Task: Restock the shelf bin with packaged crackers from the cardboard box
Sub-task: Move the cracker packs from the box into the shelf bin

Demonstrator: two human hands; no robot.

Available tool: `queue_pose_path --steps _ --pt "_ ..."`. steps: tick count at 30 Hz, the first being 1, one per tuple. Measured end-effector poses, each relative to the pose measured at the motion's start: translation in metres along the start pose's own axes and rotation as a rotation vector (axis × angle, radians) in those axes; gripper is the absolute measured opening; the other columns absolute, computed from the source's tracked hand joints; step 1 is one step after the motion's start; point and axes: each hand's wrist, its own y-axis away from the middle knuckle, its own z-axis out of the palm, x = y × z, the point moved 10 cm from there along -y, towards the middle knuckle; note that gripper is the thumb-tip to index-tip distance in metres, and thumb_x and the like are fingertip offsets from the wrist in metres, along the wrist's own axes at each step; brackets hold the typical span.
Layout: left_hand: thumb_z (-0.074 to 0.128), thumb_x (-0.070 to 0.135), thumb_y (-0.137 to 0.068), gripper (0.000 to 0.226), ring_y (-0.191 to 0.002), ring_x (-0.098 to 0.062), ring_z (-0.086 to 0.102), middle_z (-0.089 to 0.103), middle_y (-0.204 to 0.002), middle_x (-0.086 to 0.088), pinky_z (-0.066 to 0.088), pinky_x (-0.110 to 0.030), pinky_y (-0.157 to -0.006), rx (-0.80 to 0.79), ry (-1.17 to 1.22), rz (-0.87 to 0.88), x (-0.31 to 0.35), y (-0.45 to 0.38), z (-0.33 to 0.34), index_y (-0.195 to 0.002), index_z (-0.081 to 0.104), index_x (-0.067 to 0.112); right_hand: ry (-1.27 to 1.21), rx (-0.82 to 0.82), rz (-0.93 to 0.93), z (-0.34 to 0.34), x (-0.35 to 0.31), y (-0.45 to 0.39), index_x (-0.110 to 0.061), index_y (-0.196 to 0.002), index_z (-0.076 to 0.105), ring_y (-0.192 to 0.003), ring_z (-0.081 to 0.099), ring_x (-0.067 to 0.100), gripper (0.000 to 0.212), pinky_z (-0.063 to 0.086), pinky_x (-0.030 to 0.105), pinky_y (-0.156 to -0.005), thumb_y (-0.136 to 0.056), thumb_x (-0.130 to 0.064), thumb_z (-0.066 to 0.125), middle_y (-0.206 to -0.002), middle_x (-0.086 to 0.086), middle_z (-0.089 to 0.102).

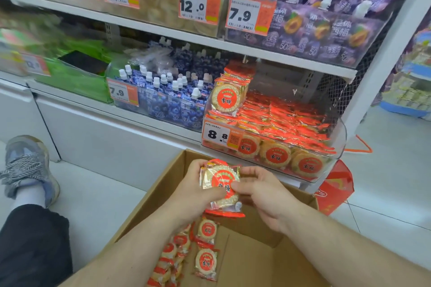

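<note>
Item: small stack of round pale crackers in clear-and-gold film packets with a red disc label. Held above the open brown cardboard box, between both hands. Left hand: fingers curled behind the stack, thumb across the front film, gripping it. Right hand: thumb and fingertips pinch the stack's right edge.

Handling (judged): light; film glossy and likely slippery, so packets may slide over one another; crackers brittle, will snap if squeezed flat-on. Best taken by the rims, fingers on opposite edges, or by the red crimped seals, which are soft and crushable without harm.

Remaining stock: loose packets of the same cracker, below the left forearm on the box floor.

Destination: clear plastic shelf bin, beyond the fingertips, already well filled; more packets stacked at its left rear corner.

Legible writing: two Chinese characters, apparently "雪饼", on the red discs; bin price tag "8.8". Neighbouring tags: "7.9" on the blue spouted pouches; "6.5", "9.9", "12.0", "7.9" on the shelf above. Pouches show "50%". Smaller print unreadable.
</note>
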Motion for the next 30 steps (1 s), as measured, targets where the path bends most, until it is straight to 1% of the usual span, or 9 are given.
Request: queue_pose_path --steps 3,6,9,12,14,16,20,25,30 --pt "0.071 0.013 -0.060 0.063 -0.093 -0.027 0.070 0.067 -0.107 -0.012 0.056 -0.050 -0.085 -0.023 0.020 0.076 0.025 -0.003 0.009 -0.115 0.046 0.032 -0.054 -0.137 0.025 0.015 -0.009 0.011 -0.010 -0.127 0.057 -0.102 0.068 0.029 0.037 0.053 0.040 -0.091 -0.091 -0.016 0.065 -0.108 0.011 0.073" --pt "0.063 0.013 -0.060 0.067 -0.095 -0.021 0.066 0.064 -0.112 -0.010 0.055 -0.039 -0.080 -0.079 -0.004 0.150 0.051 -0.008 0.023 -0.119 0.041 0.036 -0.135 -0.224 0.015 0.025 -0.024 0.024 -0.012 -0.121 0.063 -0.105 0.069 0.028 0.027 0.054 0.038 -0.090 -0.097 -0.020 0.054 -0.109 0.010 0.073" --pt "0.059 0.018 -0.059 0.074 -0.114 -0.022 0.057 0.052 -0.128 -0.008 0.051 -0.038 -0.093 -0.129 -0.072 0.193 0.071 -0.020 0.033 -0.126 0.035 0.039 -0.151 -0.188 -0.056 0.010 -0.044 0.021 -0.013 -0.124 0.061 -0.104 0.069 0.028 0.030 0.053 0.039 -0.090 -0.095 -0.019 0.056 -0.111 0.012 0.073" --pt "0.058 0.037 -0.056 0.086 -0.129 -0.016 0.036 0.032 -0.140 0.004 0.035 -0.042 -0.110 -0.156 -0.381 0.239 0.095 -0.038 0.042 -0.135 0.023 0.041 -0.149 -0.120 -0.144 -0.011 -0.068 0.013 -0.011 -0.124 0.062 -0.106 0.068 0.029 0.033 0.050 0.044 -0.097 -0.092 -0.019 0.060 -0.112 0.012 0.072" --pt "0.053 0.054 -0.056 0.094 -0.131 -0.014 0.028 0.023 -0.133 0.016 0.029 -0.042 -0.113 -0.078 -0.568 0.326 0.121 -0.052 0.042 -0.141 0.019 0.037 -0.124 -0.030 -0.236 -0.031 -0.089 0.004 -0.010 -0.121 0.063 -0.103 0.069 0.027 0.029 0.050 0.044 -0.097 -0.094 -0.018 0.060 -0.110 0.010 0.073" --pt "0.053 0.059 -0.059 0.094 -0.131 -0.016 0.027 0.023 -0.130 0.014 0.029 -0.044 -0.112 0.130 -0.678 0.428 0.151 -0.065 0.030 -0.143 0.023 0.030 -0.084 0.102 -0.321 -0.059 -0.114 -0.013 -0.007 -0.121 0.062 -0.099 0.071 0.025 0.028 0.054 0.042 -0.092 -0.094 -0.016 0.061 -0.107 0.010 0.074" --pt "0.072 0.032 -0.071 0.081 -0.130 -0.023 0.033 0.033 -0.138 -0.003 0.031 -0.042 -0.109 0.535 -0.823 0.487 0.187 -0.095 -0.002 -0.140 0.031 0.020 0.034 0.289 -0.399 -0.109 -0.161 -0.065 -0.010 -0.125 0.057 -0.091 0.072 0.016 0.036 0.056 0.029 -0.074 -0.092 -0.019 0.066 -0.108 0.004 0.073" --pt "0.072 0.021 -0.072 0.089 -0.131 -0.027 0.035 0.029 -0.144 -0.007 0.038 -0.044 -0.105 0.531 -0.844 0.377 0.183 -0.143 -0.008 -0.145 0.022 0.018 0.144 0.454 -0.371 -0.144 -0.191 -0.145 -0.006 -0.132 0.043 -0.106 0.064 0.025 0.062 0.052 0.047 -0.096 -0.084 -0.029 0.075 -0.123 0.010 0.062" --pt "0.067 -0.005 -0.075 0.095 -0.125 -0.027 0.045 0.032 -0.147 -0.006 0.049 -0.043 -0.088 0.532 -0.594 0.324 0.160 -0.158 -0.027 -0.149 0.015 0.025 0.213 0.523 -0.336 -0.149 -0.202 -0.207 -0.010 -0.130 0.052 -0.110 0.058 0.023 0.061 0.042 0.033 -0.089 -0.083 -0.041 0.074 -0.120 0.004 0.061"
